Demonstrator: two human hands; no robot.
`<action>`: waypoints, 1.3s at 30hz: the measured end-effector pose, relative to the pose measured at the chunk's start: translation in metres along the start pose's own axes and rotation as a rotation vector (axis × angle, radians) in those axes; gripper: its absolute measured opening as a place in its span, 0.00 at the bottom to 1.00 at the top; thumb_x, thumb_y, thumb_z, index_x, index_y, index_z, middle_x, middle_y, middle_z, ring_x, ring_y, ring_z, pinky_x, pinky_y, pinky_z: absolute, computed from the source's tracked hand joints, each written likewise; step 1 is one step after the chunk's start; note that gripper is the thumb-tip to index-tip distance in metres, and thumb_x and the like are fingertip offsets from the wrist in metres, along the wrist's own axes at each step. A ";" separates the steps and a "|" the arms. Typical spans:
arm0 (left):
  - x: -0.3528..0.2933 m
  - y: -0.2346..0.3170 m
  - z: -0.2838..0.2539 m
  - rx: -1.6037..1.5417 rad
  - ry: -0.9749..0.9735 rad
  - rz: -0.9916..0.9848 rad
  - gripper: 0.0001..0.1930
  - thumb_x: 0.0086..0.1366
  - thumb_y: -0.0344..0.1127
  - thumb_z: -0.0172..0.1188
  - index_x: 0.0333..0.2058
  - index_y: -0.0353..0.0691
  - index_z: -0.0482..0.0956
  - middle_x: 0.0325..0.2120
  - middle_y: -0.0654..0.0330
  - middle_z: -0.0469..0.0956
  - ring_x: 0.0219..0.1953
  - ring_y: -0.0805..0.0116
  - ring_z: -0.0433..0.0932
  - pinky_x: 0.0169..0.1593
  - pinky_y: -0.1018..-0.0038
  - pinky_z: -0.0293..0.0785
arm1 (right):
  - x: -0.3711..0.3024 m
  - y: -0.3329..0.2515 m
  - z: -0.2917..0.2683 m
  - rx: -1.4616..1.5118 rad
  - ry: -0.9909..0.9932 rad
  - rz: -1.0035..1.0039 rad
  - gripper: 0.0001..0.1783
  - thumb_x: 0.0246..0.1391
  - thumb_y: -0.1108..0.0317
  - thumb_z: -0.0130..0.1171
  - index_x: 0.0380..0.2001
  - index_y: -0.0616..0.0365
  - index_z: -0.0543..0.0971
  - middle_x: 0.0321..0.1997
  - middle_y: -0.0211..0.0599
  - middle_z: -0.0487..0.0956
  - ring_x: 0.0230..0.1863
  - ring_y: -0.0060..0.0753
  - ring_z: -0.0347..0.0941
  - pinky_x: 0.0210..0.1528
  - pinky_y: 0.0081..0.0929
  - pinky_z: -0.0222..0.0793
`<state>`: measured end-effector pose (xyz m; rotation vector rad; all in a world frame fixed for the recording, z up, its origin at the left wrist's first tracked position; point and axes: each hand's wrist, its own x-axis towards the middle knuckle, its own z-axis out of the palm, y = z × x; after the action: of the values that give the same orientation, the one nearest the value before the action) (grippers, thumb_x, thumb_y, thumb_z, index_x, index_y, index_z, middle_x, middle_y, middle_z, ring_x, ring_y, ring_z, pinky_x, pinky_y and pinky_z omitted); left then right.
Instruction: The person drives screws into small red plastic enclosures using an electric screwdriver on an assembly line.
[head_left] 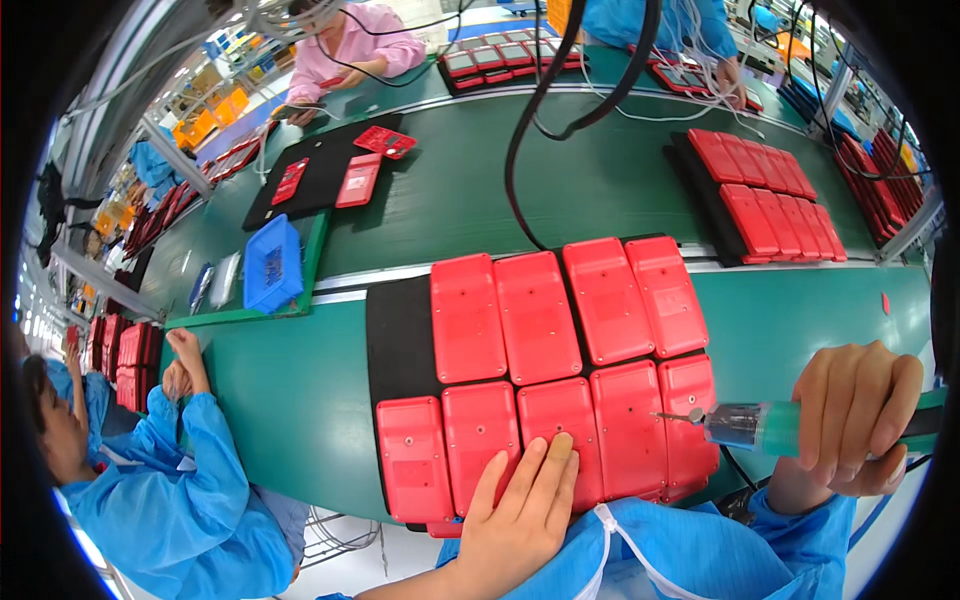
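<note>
Two rows of red plastic cases lie on a black mat in front of me, with small screw holes showing in their backs. My left hand rests flat on the near row, its fingers stretched over a red case; one fingertip wears a yellowish cover. On the right, my right hand is wrapped round an electric screwdriver with a clear green front. Its thin bit points left, above the right end of the near row. Whether the bit touches a case, I cannot tell.
A blue bin of small parts stands at the left on a green board. More red cases sit on a mat at the far right. A co-worker in blue sits at my left; others work across the bench. Black cables hang overhead.
</note>
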<state>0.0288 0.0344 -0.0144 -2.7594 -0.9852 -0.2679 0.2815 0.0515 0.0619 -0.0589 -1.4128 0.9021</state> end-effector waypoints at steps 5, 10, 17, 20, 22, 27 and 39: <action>-0.003 -0.003 0.006 -0.036 0.026 -0.065 0.21 0.53 0.47 0.50 0.41 0.39 0.75 0.46 0.57 0.72 0.50 0.66 0.69 0.56 0.59 0.53 | 0.004 0.007 -0.007 -0.033 0.113 -0.001 0.11 0.50 0.65 0.56 0.25 0.56 0.65 0.12 0.27 0.70 0.12 0.21 0.68 0.18 0.18 0.69; -0.004 -0.004 0.014 -0.134 0.031 -0.088 0.22 0.50 0.45 0.55 0.42 0.38 0.74 0.45 0.55 0.72 0.50 0.65 0.69 0.55 0.59 0.54 | -0.002 0.000 -0.012 -0.072 0.134 0.036 0.09 0.50 0.67 0.54 0.25 0.55 0.64 0.11 0.27 0.70 0.11 0.17 0.69 0.20 0.13 0.71; -0.010 0.011 0.004 -0.443 0.030 0.036 0.21 0.49 0.40 0.58 0.42 0.37 0.73 0.46 0.56 0.72 0.49 0.60 0.70 0.52 0.62 0.60 | -0.019 -0.013 -0.008 -0.060 0.091 0.161 0.10 0.49 0.67 0.56 0.25 0.56 0.65 0.12 0.28 0.71 0.12 0.21 0.71 0.20 0.17 0.72; -0.021 0.025 0.014 -0.811 -0.048 0.460 0.16 0.51 0.32 0.54 0.41 0.39 0.73 0.46 0.59 0.71 0.48 0.64 0.71 0.45 0.73 0.69 | -0.019 -0.017 -0.001 -0.016 0.043 0.197 0.10 0.48 0.67 0.57 0.24 0.57 0.67 0.13 0.30 0.73 0.13 0.24 0.72 0.20 0.19 0.73; -0.020 0.027 0.014 -0.840 -0.127 0.487 0.12 0.52 0.30 0.53 0.37 0.37 0.74 0.44 0.59 0.72 0.47 0.68 0.71 0.45 0.77 0.69 | -0.018 -0.015 0.002 -0.047 -0.003 0.197 0.11 0.47 0.66 0.58 0.24 0.57 0.67 0.12 0.29 0.72 0.13 0.24 0.72 0.20 0.20 0.73; -0.014 0.027 0.009 -0.704 0.015 0.425 0.13 0.53 0.31 0.52 0.37 0.36 0.74 0.43 0.57 0.72 0.48 0.66 0.71 0.48 0.74 0.68 | -0.015 -0.013 0.014 -0.095 -0.027 0.226 0.12 0.46 0.64 0.59 0.23 0.57 0.66 0.11 0.29 0.71 0.12 0.23 0.71 0.19 0.19 0.71; -0.003 0.035 0.013 -0.337 0.096 0.044 0.17 0.50 0.34 0.55 0.42 0.41 0.74 0.46 0.63 0.71 0.49 0.66 0.68 0.55 0.61 0.55 | -0.010 0.001 0.024 -0.155 -0.016 0.288 0.12 0.47 0.63 0.57 0.25 0.56 0.66 0.10 0.27 0.69 0.09 0.21 0.67 0.15 0.18 0.68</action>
<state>0.0502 0.0086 -0.0324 -3.0264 -0.9270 -0.6041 0.2612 0.0351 0.0579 -0.3807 -1.5117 1.0271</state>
